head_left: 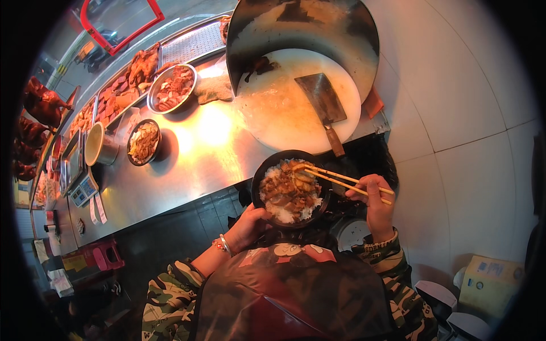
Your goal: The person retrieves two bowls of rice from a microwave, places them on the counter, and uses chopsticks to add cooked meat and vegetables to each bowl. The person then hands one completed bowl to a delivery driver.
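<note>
My left hand (250, 226) grips the near left rim of a black bowl (257, 187), its thumb over the edge. White rice (280, 214) fills the bowl, topped with brown sauced meat pieces (287, 190). In my right hand (376, 199) is a pair of wooden chopsticks (341, 179), their tips among the food at the bowl's upper right. Just beyond the bowl lies a round white chopping board (270, 119). A cleaver (323, 99) rests flat on it, the wooden handle pointing toward me.
On the steel counter (199, 165) at left stand a second filled black bowl (144, 142), a metal basin of chopped meat (173, 88) and a scale (84, 188). A curved metal guard (352, 34) rises behind the board. Roast poultry (42, 105) hangs far left; a tiled wall (449, 113) stands right.
</note>
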The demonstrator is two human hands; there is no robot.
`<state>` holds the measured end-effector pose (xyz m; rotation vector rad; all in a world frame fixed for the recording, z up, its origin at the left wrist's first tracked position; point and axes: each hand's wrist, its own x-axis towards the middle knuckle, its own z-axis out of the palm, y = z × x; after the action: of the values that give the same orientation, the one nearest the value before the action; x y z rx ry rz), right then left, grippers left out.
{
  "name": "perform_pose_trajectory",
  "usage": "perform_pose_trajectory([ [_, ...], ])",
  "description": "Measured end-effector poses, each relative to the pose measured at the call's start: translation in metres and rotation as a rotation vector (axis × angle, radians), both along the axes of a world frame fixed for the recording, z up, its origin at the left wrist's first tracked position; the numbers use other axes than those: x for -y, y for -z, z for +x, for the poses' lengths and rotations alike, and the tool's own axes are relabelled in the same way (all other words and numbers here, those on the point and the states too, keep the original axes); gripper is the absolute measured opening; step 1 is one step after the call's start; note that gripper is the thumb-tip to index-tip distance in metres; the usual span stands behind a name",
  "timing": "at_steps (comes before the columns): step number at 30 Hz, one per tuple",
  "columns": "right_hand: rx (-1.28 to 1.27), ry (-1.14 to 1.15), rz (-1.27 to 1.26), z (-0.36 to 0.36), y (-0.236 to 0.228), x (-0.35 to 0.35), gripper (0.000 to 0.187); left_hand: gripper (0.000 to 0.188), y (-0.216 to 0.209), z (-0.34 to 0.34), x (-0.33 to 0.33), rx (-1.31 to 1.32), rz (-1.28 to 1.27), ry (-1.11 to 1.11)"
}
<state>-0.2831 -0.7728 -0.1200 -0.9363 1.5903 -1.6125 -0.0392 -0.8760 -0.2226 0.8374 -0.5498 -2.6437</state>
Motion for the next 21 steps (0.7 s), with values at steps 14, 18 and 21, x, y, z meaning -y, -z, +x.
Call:
perform_pose_trajectory([
  [14,-0.688,-0.132,-0.044,0.015,-0.046,-0.013,0.013,0.035,0.004,-0.006,0.001,0.005,0.000,-0.005],
  [18,-0.553,-0.042,-0.069,0.001,-0.038,-0.016,0.018,0.036,0.002,-0.007,0.001,-0.030,0.011,-0.011],
  [21,-0.210,0.064,-0.121,-0.014,-0.025,-0.020,0.023,0.037,0.003,-0.006,0.000,-0.112,0.045,-0.046],
])
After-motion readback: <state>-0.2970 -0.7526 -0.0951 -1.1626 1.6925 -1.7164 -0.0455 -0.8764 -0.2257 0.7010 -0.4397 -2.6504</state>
